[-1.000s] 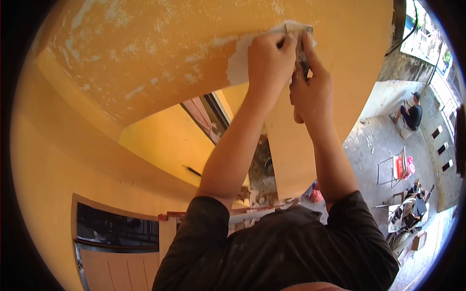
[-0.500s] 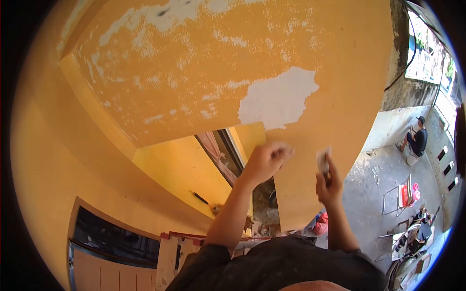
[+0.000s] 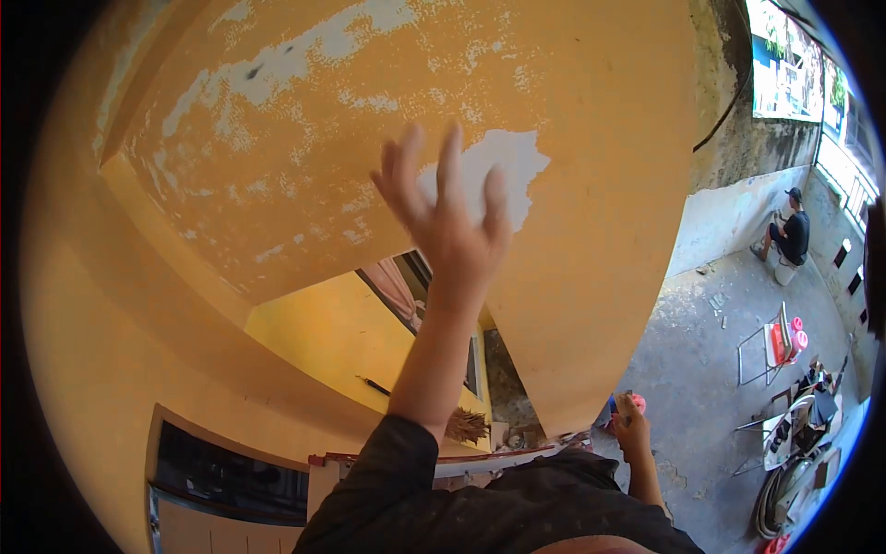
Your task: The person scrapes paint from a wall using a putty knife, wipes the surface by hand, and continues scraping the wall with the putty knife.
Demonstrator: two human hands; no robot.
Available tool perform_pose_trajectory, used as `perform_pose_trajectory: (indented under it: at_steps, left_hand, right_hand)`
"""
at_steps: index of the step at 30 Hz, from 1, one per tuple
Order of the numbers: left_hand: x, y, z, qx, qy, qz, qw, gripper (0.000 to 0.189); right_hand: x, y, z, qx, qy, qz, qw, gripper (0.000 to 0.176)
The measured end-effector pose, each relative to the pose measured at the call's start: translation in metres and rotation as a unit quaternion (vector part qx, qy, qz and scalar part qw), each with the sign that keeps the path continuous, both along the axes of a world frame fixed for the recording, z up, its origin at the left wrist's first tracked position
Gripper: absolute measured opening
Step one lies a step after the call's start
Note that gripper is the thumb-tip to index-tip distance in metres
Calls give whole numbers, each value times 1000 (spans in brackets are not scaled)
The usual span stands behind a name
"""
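The pale patch (image 3: 514, 164) on the yellow wall (image 3: 600, 240), above and to the right of the pink curtain (image 3: 389, 286), is being partly covered by the left hand (image 3: 452, 226), which is being held up in front of it. A second ago a flat tool was being pressed to the wall there by both hands; now the right hand (image 3: 632, 432) is being held low beside the body, well apart from the patch, so the tool work is seemingly being paused and the patch attended to by the left hand alone. The left fingers are being spread wide, with nothing seen between them, but their outlines are being blurred, and whether the wall is being touched cannot be told. The right fingers are apparently being kept bent; whether the tool is still being gripped cannot be made out against the pink-red object (image 3: 639, 403) behind. The patch's lower left part is being hidden by the left hand, and the right upper arm by the dark shirt (image 3: 517, 499). What is being handled by the seated person (image 3: 792, 233) far right is too small to tell.
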State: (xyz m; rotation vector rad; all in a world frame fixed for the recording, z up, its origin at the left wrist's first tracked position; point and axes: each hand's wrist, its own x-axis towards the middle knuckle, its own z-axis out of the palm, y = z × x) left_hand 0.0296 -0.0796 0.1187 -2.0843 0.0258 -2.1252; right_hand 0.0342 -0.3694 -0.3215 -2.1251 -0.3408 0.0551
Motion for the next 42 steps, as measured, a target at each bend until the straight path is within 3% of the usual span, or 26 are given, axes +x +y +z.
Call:
perform_pose_trajectory:
  at_steps: [4, 6, 8, 10, 13, 15, 16, 17, 19, 20, 21, 22, 25, 26, 27, 28, 29, 30, 32, 33, 34, 36, 37, 39, 40, 42]
  left_hand:
    - [79, -14, -12, -17, 71, 93, 993, 57]
    - [93, -39, -43, 36, 246, -156, 956, 57]
    - [100, -61, -82, 158, 374, -301, 863, 52]
    - [83, -65, -105, 177, 485, -316, 796, 46]
    - [56, -52, -107, 91, 472, -354, 802, 42]
    - [36, -34, -92, 97, 291, -266, 914, 38]
    - [29, -19, -79, 70, 220, -244, 942, 38]
    - [12, -9, -56, 26, 133, -142, 981, 39]
    - [1, 22, -31, -4, 47, 8, 999, 50]
    - [-2, 42, -31, -16, 78, 69, 994, 58]
    - [-8, 60, -35, -56, 110, 202, 972, 61]
    - [-16, 79, -48, -119, 58, 216, 967, 63]
    - [-47, 111, -74, -330, -88, 221, 914, 68]
    - [-62, 116, -88, -407, -51, 269, 871, 68]
    - [-69, 119, -109, -331, 31, 441, 834, 64]
    - [-72, 98, -110, -367, -15, 194, 910, 58]
    - [-74, 74, -112, -381, -60, -65, 920, 52]
    - [-75, 72, -139, -382, -57, -64, 920, 52]
    - [-75, 80, -202, -407, 304, -14, 861, 37]
    - [-82, 71, -205, -427, 510, -39, 746, 39]
    - [-91, 56, -203, -501, 671, -31, 546, 43]
    - [-96, 63, -249, -319, 871, -14, 373, 48]
    - [-104, 61, -255, -324, 869, -15, 374, 48]
    - [-119, 63, -262, -426, 796, -77, 424, 52]
    - [-122, 65, -266, -431, 791, -77, 427, 52]
    - [-128, 70, -281, -689, 514, -290, 421, 56]
  right_hand:
    - [-4, -4, 7, 5, -9, 8, 1000, 51]
    - [-3, -3, 18, -28, 38, 25, 999, 50]
    - [-7, -4, 28, -17, 51, 57, 997, 52]
    - [-8, -5, 42, -32, 51, 65, 996, 51]
    - [-11, -9, 56, -48, 154, 42, 986, 51]
    - [-16, -19, 40, -27, 47, 58, 997, 50]
    - [-19, -22, 36, -31, 44, 57, 997, 50]
    - [-24, -24, 34, -48, 65, 58, 995, 50]
    - [-36, -24, 53, -94, 135, 66, 984, 49]
    - [-40, -24, 48, -101, 136, 64, 984, 49]
    - [-41, -28, 37, -87, 78, 76, 990, 50]
    - [-42, -35, 34, -75, 19, 88, 993, 51]
    - [-29, -42, 23, -68, 21, 72, 995, 51]
    - [-29, -45, 18, -64, 40, 60, 995, 52]
    - [-31, -41, 38, -60, 112, 51, 991, 52]
    - [-27, -40, 34, -58, 112, 47, 991, 52]
    - [-20, -40, 24, -70, 61, 63, 994, 52]
    - [-19, -40, 18, -81, 11, 82, 993, 53]
    - [-14, -29, 25, -77, 36, 98, 992, 54]
    - [-11, -22, 28, -72, 54, 112, 990, 55]
    - [-8, -16, 27, -71, 53, 116, 989, 55]
    - [0, -6, 25, -45, -39, 171, 984, 56]
    - [3, -2, 49, -47, -42, 176, 982, 56]
    - [5, 6, 124, -92, 235, 205, 946, 53]
    - [13, 5, 138, -96, 231, 210, 945, 53]
    - [35, -6, 153, -57, 339, 164, 925, 45]
